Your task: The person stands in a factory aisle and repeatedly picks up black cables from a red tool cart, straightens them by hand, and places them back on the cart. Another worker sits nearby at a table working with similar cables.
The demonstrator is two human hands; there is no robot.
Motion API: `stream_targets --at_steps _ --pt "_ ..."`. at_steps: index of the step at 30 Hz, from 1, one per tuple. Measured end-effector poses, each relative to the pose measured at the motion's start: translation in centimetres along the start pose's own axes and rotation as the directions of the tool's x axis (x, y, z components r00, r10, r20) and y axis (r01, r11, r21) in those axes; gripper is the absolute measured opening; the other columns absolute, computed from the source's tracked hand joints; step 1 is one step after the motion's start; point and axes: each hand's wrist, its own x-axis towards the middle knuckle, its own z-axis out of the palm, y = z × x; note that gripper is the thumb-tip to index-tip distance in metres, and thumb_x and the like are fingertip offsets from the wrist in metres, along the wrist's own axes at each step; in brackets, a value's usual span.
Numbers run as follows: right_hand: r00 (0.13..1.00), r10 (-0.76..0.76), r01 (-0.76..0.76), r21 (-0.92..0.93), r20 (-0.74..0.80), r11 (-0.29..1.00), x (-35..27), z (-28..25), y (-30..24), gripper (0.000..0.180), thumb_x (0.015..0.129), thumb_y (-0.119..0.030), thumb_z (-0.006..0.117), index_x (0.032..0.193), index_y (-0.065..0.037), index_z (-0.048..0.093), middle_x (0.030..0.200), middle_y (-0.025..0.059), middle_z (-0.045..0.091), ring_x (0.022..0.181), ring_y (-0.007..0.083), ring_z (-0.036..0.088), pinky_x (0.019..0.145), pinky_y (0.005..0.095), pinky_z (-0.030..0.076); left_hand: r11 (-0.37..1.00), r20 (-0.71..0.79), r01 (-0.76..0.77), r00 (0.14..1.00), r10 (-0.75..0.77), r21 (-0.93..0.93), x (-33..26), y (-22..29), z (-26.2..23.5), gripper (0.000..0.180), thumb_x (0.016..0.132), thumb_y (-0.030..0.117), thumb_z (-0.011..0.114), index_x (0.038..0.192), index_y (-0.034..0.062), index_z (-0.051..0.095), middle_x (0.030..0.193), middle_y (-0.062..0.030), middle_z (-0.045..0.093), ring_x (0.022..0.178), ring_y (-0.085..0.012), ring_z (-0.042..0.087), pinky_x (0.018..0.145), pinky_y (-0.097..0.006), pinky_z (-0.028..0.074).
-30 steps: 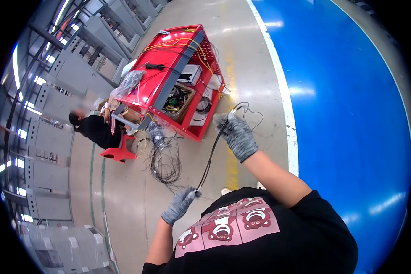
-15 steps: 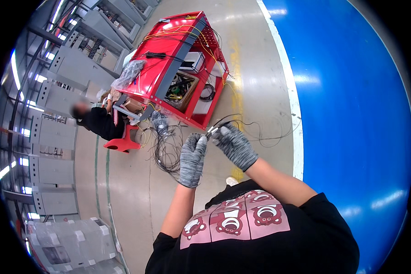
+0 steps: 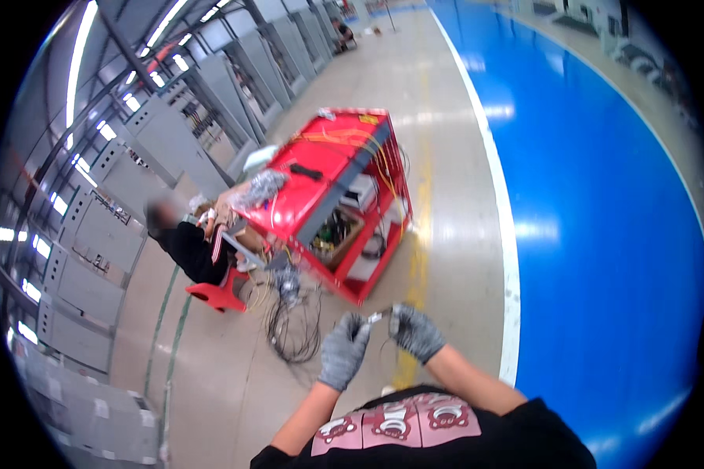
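Observation:
In front of my chest, both hands wear grey knitted gloves and are closed on a thin dark cable with a white sleeve [image 3: 376, 316] on it. My left hand [image 3: 344, 356] pinches its left end between thumb and fingers. My right hand [image 3: 416, 334] grips the dark part to the right of the sleeve. A thin strand hangs below, between the hands. Motion blurs the finer detail of the cable. On the floor, left of and beyond my left hand, lies a loose coil of black cables [image 3: 314, 342].
Ahead stands a red cart [image 3: 297, 209] with yellow cables and plastic wrap on top and a box of parts on its shelf. At its left a person in black [image 3: 194, 252] sits on a red stool [image 3: 219, 295]. Grey cabinets [image 3: 160, 141] line the left; blue floor [image 3: 602, 258] lies right.
The view has tilted upward, so the cart and my hands sit lower in the picture. My hands are slightly farther apart, with the white sleeve showing between them.

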Motion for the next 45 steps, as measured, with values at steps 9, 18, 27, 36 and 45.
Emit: stream_targets --at_steps 9,18,27,36,45 --pt "0.964 0.191 -0.177 0.086 -0.186 0.98 1.2 -1.4 0.8 0.009 0.085 -0.009 0.049 0.077 -0.007 0.053 0.066 0.0028 0.052 0.053 0.014 0.047 0.051 0.0281 0.042 0.973 -0.076 -0.045 0.995 0.064 0.228 -3.5 -0.6 0.4 0.021 0.085 0.032 0.058 0.086 0.0117 0.059 0.07 -0.0122 0.063 0.062 -0.033 0.062 0.053 -0.043 0.047" --pt "0.807 -0.424 0.419 -0.108 -0.411 0.902 2.0 -16.5 -13.8 0.014 0.074 -0.014 0.051 0.06 -0.011 0.054 0.059 0.0079 0.057 0.051 0.0209 0.053 0.053 0.0339 0.044 0.989 -0.152 0.015 0.988 0.008 0.148 -6.2 -2.7 -3.6 0.022 0.082 0.032 0.063 0.084 0.0102 0.063 0.068 -0.0106 0.063 0.06 -0.0296 0.062 0.054 -0.04 0.048" --pt "0.483 -0.711 0.751 -0.175 -0.51 0.636 -9.2 -26.2 -32.6 0.015 0.088 -0.008 0.049 0.096 0.001 0.056 0.077 0.0112 0.062 0.06 0.0199 0.058 0.057 0.0309 0.054 0.977 -0.141 0.211 0.968 -0.209 0.0 -5.7 -9.4 -10.5 0.024 0.083 0.028 0.063 0.084 0.0042 0.062 0.072 -0.0138 0.064 0.065 -0.0304 0.062 0.06 -0.038 0.048" --pt "0.584 -0.277 0.197 -0.198 -0.763 0.96 -10.0 -30.8 -22.8 0.061 0.081 -0.062 0.047 0.087 -0.002 0.054 0.083 0.016 0.06 0.07 0.0341 0.057 0.072 0.0645 0.042 0.9 0.309 0.315 0.925 -0.22 -0.302 -5.7 -6.6 -5.2 0.024 0.085 0.024 0.062 0.087 -0.0001 0.062 0.066 -0.0016 0.054 0.06 -0.0101 0.048 0.056 -0.026 0.041" --pt "0.752 0.64 -0.636 -0.425 -0.158 0.644 -4.0 -7.5 -1.2 0.045 0.09 -0.039 0.05 0.114 -0.001 0.054 0.114 0.0149 0.059 0.11 0.0309 0.054 0.095 0.0399 0.043 0.777 0.351 0.395 0.905 -0.239 -0.49 -4.9 -3.9 0.5 0.019 0.088 0.022 0.055 0.086 0.0031 0.059 0.064 0.0013 0.051 0.057 -0.008 0.045 0.053 -0.024 0.038"
